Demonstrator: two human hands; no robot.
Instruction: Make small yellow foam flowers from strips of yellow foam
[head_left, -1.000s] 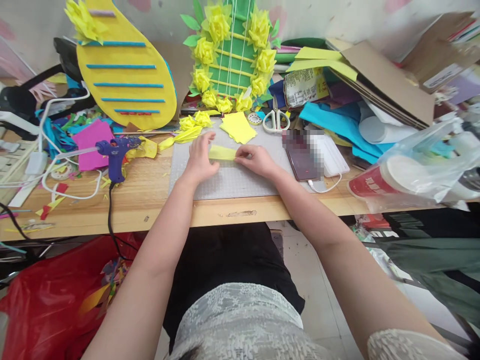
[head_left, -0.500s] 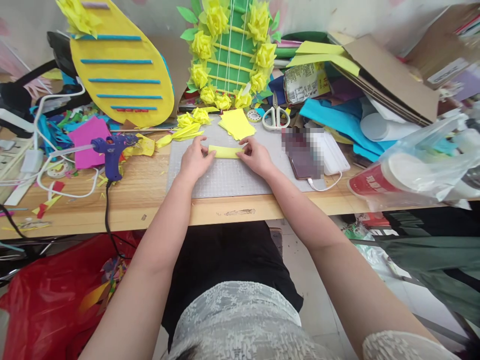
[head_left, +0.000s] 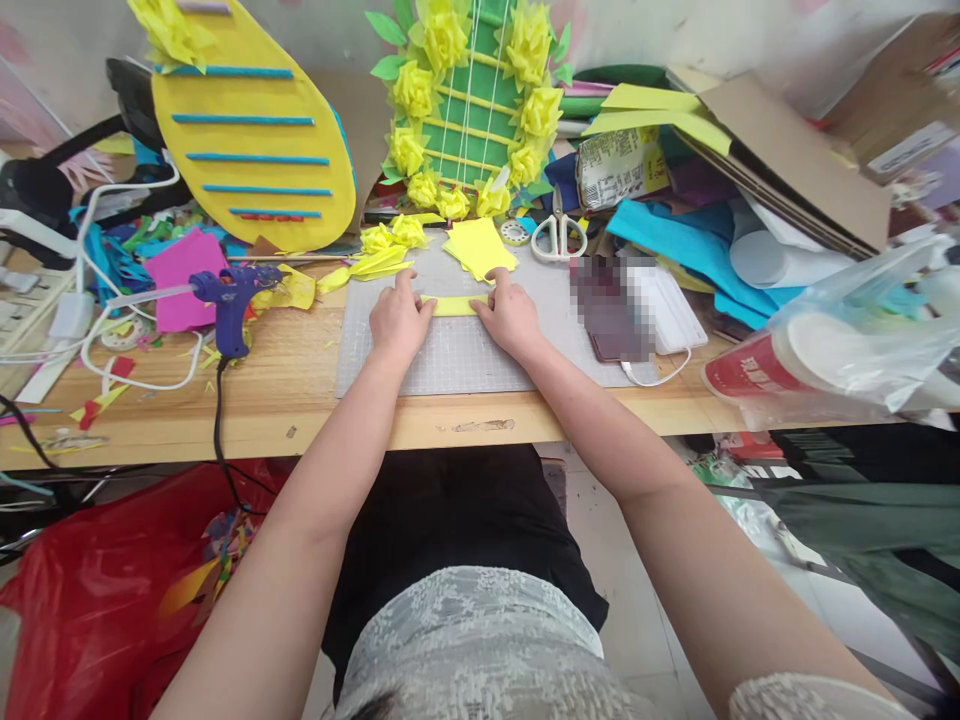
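Note:
A narrow folded strip of yellow paper [head_left: 453, 306] lies level over the grey cutting mat [head_left: 465, 365]. Its left end is pinched by my left hand [head_left: 400, 318], its right end by my right hand [head_left: 508, 312]; both hands are closed on it, thumbs toward the middle. Just beyond the strip is a stack of yellow paper squares [head_left: 480, 249]. Yellow crumpled paper flowers [head_left: 394, 236] lie behind my left hand. White-handled scissors [head_left: 559, 238] rest past my right hand, beside a roll of tape [head_left: 514, 232].
On the left are a blue glue gun [head_left: 229, 300] with its cord and magenta paper [head_left: 184, 280]. A yellow board [head_left: 259, 140] and a green flowered board [head_left: 472, 110] stand behind. A phone [head_left: 611, 310], white power bank [head_left: 671, 310] and bagged cup [head_left: 765, 360] sit right.
The yellow strip looks narrower, its front edge now nearer the back one, with my thumbs pressed along it. The whole view has shifted slightly.

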